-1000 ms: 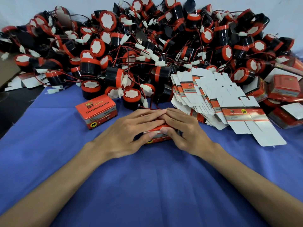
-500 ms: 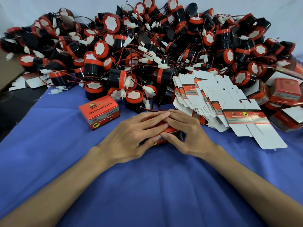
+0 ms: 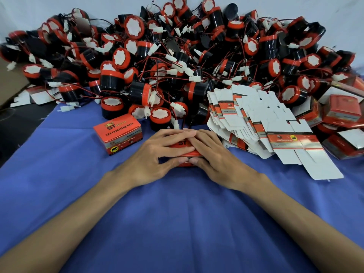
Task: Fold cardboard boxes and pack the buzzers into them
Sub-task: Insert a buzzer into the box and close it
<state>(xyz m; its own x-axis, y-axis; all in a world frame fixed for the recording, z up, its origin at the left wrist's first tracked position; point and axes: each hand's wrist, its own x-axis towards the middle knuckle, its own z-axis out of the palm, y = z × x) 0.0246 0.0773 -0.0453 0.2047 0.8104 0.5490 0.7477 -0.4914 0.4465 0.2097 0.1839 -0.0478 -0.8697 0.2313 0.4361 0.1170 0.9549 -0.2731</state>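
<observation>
Where the two hands meet, the left hand (image 3: 155, 156) and the right hand (image 3: 218, 158) grip one small box (image 3: 184, 144) of glossy red cardboard. Their fingers curve over its lid and their thumbs press on its near face. It rests on wrinkled blue cloth (image 3: 177, 217). One closed box (image 3: 120, 137) stands just to the left. A fanned stack of flat white-and-red box blanks (image 3: 264, 123) lies to the right. Behind, a tangled heap of round black-and-red buzzers (image 3: 177, 64) with thin wires and white plugs, too many to count, walls off the far side.
</observation>
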